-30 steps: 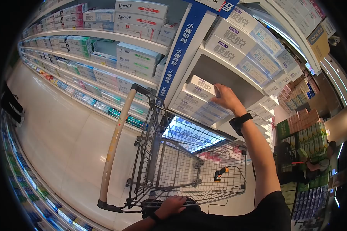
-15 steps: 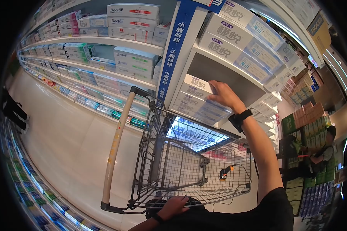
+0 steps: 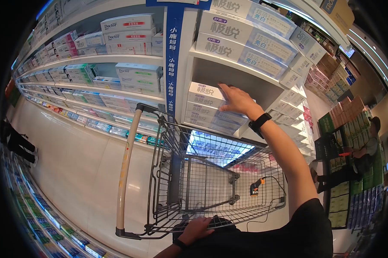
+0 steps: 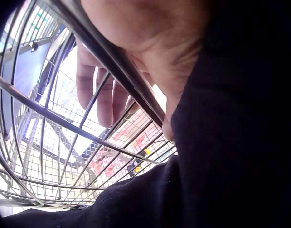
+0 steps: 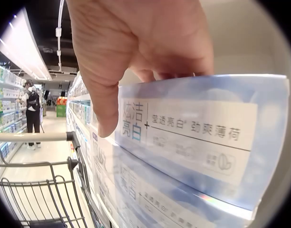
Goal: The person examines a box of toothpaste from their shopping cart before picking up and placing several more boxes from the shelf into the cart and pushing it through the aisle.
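My right hand (image 3: 239, 102) is over the top toothpaste box (image 3: 204, 91) of a short stack on a shelf. In the right wrist view the thumb lies along the near side of that blue and white box (image 5: 198, 128), and the other fingers reach over its top edge, their tips hidden behind it. More boxes of the same kind (image 5: 155, 190) lie directly underneath. Low in the head view, my left hand (image 3: 197, 230) rests at the side of a wire shopping cart (image 3: 127, 172). Its fingers (image 4: 105, 104) hang loosely over the cart's metal rim (image 4: 110, 61).
Large toothpaste cartons (image 3: 245, 43) fill the shelf above. A blue-labelled post (image 3: 171, 64) divides this shelf from long toothpaste shelves (image 3: 90, 60) at left. A black and orange device (image 3: 255, 188) with a cord shows through the cart's mesh. A person (image 3: 357, 159) stands at right.
The view has turned, so the shelves sit further left. My right hand stays at the top toothpaste box, its fingers more spread. My left hand remains on the cart's rim.
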The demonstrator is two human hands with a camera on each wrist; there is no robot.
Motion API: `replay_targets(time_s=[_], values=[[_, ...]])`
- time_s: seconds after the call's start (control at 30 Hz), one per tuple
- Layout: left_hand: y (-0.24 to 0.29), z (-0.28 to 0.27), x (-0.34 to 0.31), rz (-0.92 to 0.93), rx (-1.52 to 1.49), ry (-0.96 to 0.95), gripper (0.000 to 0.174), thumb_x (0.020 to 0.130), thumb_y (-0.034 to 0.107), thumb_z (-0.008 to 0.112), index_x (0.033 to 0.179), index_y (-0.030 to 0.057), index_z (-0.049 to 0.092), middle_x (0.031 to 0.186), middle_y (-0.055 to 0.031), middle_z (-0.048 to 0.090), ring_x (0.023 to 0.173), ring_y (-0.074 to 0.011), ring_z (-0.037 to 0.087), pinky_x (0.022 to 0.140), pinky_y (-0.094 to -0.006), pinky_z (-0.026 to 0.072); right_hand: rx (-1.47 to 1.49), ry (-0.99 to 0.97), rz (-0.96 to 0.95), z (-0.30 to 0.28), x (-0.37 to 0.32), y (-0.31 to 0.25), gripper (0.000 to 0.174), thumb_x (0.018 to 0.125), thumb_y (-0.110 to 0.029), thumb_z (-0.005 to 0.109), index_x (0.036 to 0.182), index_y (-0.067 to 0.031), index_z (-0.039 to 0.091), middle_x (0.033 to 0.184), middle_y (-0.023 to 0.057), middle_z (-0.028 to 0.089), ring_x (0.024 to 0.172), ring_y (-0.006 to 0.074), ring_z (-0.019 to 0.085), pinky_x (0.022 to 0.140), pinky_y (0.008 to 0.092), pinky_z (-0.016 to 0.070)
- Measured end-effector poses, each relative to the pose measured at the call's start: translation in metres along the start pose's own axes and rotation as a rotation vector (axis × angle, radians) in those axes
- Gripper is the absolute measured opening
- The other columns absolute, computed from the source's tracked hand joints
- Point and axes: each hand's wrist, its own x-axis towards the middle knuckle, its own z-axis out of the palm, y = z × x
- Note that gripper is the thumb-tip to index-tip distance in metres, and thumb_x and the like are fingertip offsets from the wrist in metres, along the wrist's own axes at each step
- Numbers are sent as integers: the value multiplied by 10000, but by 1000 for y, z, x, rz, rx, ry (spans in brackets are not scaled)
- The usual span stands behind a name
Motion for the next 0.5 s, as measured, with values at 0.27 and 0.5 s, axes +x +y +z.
replay_targets(time_s=[0.27,0.5], values=[[-3,5,0,-6,26,31,471,809,439,661,1047,47,553,872,-145,612,862,-333,612,712,-443,510,-104,-6,-36,6,-4,6,954,645,-251,829,1429,-113,304,1173,210,579,1115,382,557,923,454,470],[0,5,-1,-14,24,48,469,801,438,671,1035,47,560,849,-139,614,845,-337,615,699,-444,512,-129,34,-65,19,11,-7,910,643,-245,832,1398,-74,353,1123,213,590,1081,375,570,907,452,464]])
